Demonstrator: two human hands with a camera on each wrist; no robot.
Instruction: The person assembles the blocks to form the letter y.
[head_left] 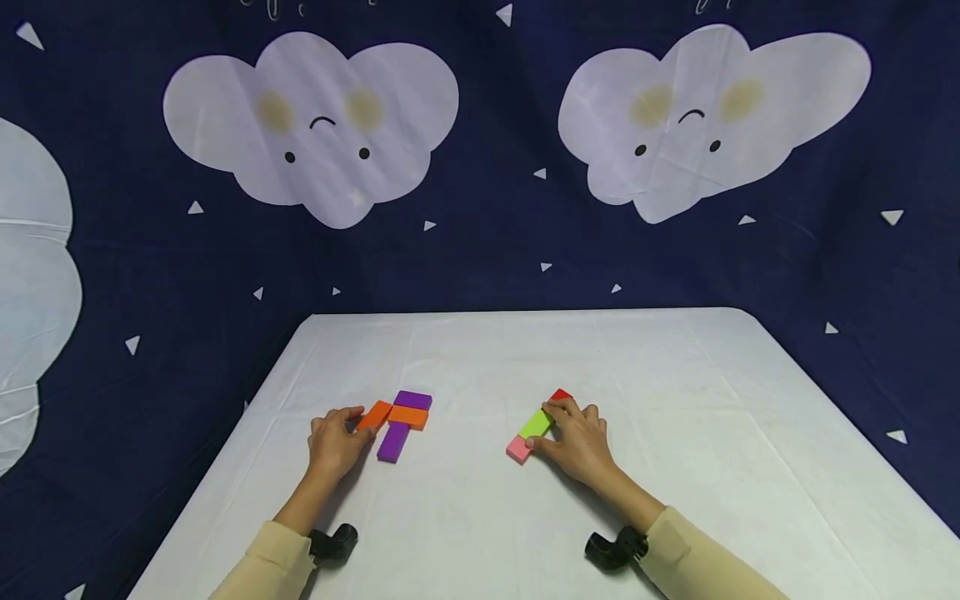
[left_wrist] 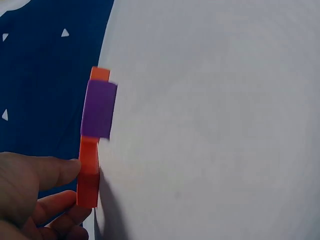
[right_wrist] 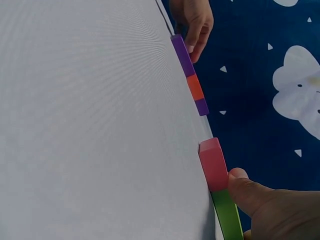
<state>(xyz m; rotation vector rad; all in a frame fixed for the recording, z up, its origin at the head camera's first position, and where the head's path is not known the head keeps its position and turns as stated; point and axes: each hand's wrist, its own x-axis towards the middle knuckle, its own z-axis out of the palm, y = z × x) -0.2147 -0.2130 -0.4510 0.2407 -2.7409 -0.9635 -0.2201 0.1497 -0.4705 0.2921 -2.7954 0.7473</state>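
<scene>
In the head view my left hand (head_left: 335, 443) pinches an orange block (head_left: 374, 415) between thumb and fingers. Its inner end meets a second orange block (head_left: 408, 417), which lies between a purple block (head_left: 413, 400) behind and another purple block (head_left: 393, 442) in front. Over to the right, my right hand (head_left: 578, 439) holds a slanted row of blocks: pink (head_left: 518, 449), green (head_left: 536, 424) and red (head_left: 561, 394). The thumb (right_wrist: 245, 187) touches the pink block's side in the right wrist view. A fingertip lies near the green-red joint, partly hiding the red block.
Both block groups lie on a white-covered table (head_left: 465, 517), a gap of cloth between them. Dark blue fabric (head_left: 495, 250) with clouds and triangles hangs behind and beside it. A black wrist device (head_left: 335, 546) is on the left wrist, another black wrist device (head_left: 615, 550) on the right.
</scene>
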